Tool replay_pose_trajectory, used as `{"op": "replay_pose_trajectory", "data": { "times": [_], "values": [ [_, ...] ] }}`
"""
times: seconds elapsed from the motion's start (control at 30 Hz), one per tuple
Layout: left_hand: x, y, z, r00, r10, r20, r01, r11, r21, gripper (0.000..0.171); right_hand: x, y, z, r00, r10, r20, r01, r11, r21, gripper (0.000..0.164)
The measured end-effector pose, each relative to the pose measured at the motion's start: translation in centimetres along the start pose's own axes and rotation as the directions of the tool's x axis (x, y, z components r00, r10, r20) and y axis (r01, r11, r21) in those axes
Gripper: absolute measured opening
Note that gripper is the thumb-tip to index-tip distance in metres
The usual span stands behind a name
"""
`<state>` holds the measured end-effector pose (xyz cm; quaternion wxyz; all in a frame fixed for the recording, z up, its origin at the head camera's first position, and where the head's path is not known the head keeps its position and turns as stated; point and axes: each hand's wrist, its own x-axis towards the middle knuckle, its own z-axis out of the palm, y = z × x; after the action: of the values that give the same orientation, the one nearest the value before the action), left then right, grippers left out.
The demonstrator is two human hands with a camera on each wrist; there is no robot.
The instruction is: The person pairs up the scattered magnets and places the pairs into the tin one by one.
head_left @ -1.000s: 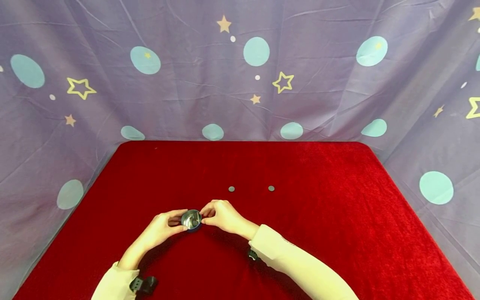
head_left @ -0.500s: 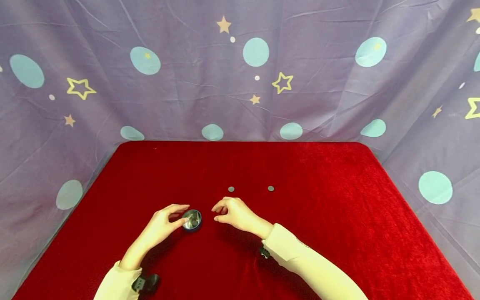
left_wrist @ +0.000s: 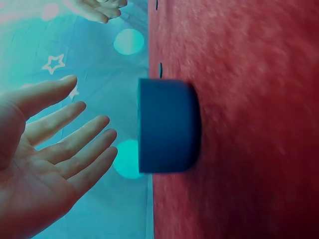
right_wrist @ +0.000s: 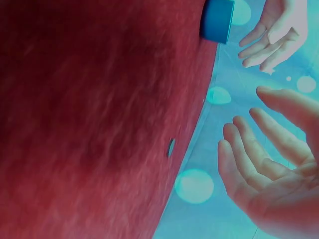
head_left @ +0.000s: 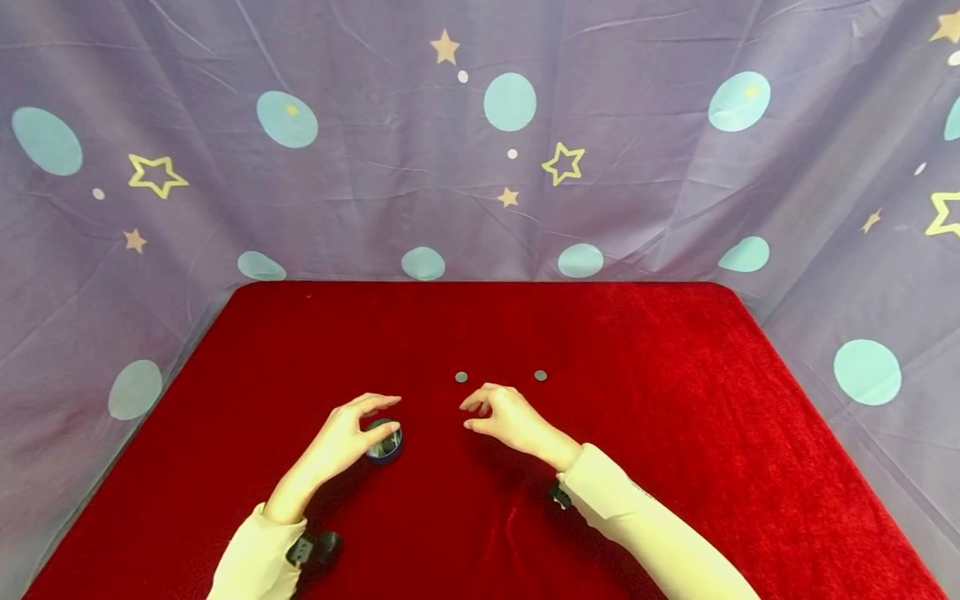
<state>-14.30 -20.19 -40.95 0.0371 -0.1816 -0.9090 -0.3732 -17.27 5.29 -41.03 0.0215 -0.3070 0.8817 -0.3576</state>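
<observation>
A small round blue bowl (head_left: 384, 454) with a shiny silvery inside stands on the red cloth, left of the middle. In the left wrist view the bowl (left_wrist: 167, 127) shows its plain blue side. My left hand (head_left: 347, 435) hovers just above it, apart from it, fingers spread; the thumb hides part of its opening. Whether anything lies inside I cannot tell. Further right, my right hand (head_left: 512, 421) hangs over the cloth with relaxed fingers and holds nothing. Beyond its fingertips lie two small flat grey discs, a left one (head_left: 461, 377) and a right one (head_left: 541, 376).
Red velvety cloth (head_left: 637, 358) covers the table, whose far edge meets a purple curtain (head_left: 420, 200) with stars and dots. Curtain also hangs along both sides. A dark strap with a wrist camera (head_left: 315, 550) sits under the left sleeve.
Both hands have let go of the bowl. My right hand has moved right, towards the discs; my left hand has opened, lifted and shifted slightly right. The bowl stays in place.
</observation>
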Motion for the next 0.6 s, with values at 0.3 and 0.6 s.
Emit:
{"op": "replay_pose_trajectory", "data": {
  "times": [0.3, 0.6],
  "values": [
    [1.7, 1.1, 0.7, 0.999, 0.027, 0.032, -0.027, 0.999, -0.022, 0.036, -1.1, 1.6, -1.7, 0.998, 0.031, -0.047, -0.031, 1.0, -0.004, 0.021],
    [3.7, 2.2, 1.4, 0.996, 0.075, 0.047, -0.074, 0.997, -0.01, 0.035, -1.7, 3.0, -3.3, 0.994, 0.07, -0.079, -0.073, 0.997, -0.031, 0.023]
  ]
}}
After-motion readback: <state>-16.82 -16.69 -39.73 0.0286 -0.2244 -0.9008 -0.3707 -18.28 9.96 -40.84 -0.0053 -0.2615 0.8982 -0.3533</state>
